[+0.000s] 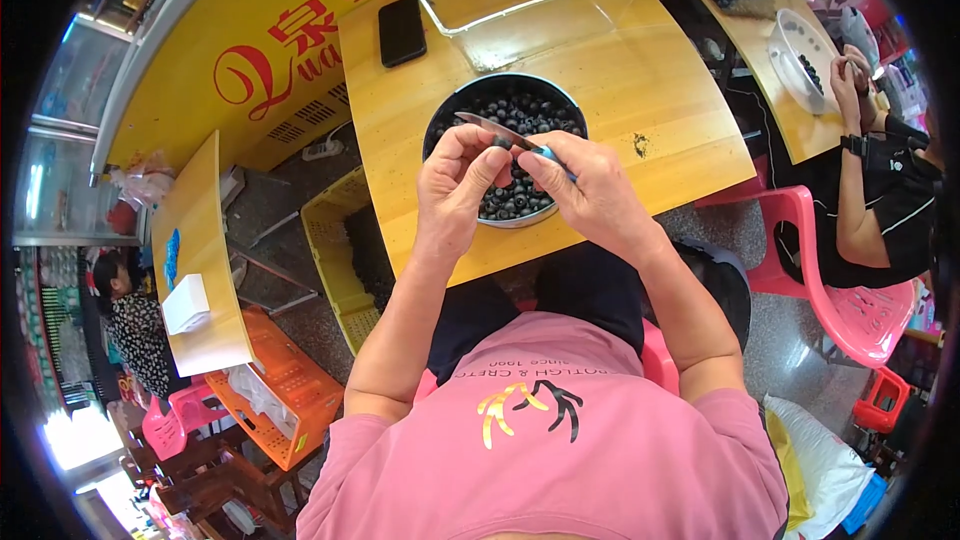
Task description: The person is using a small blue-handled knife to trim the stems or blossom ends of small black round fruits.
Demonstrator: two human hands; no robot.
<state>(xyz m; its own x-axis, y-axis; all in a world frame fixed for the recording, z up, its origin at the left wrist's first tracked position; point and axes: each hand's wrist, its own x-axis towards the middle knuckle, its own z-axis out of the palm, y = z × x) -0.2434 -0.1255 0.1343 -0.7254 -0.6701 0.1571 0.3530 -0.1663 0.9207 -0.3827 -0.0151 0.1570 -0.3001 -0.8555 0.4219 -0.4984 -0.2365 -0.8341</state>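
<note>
On the table in front of me stands a round bowl (522, 221), filled with small, dark, round, glossy pieces (510, 202); their exact kind I cannot tell. Over it, my left hand (450, 185) pinches one such dark piece (502, 141) between thumb and fingertips. My right hand (598, 183) is closed round the blue handle of a small knife (484, 124). The blade points left, across the held piece and close to the left fingertips. The hands nearly meet, hiding part of the bowl's contents.
A black phone (402, 32) and a clear, white-rimmed bin (540, 12) lie farther back on the wooden table (670, 110). Yellow (350, 270) and orange (290, 390) crates stand to the left. At right, another person (875, 180) works by a white basin (800, 50) beside a pink chair (830, 285).
</note>
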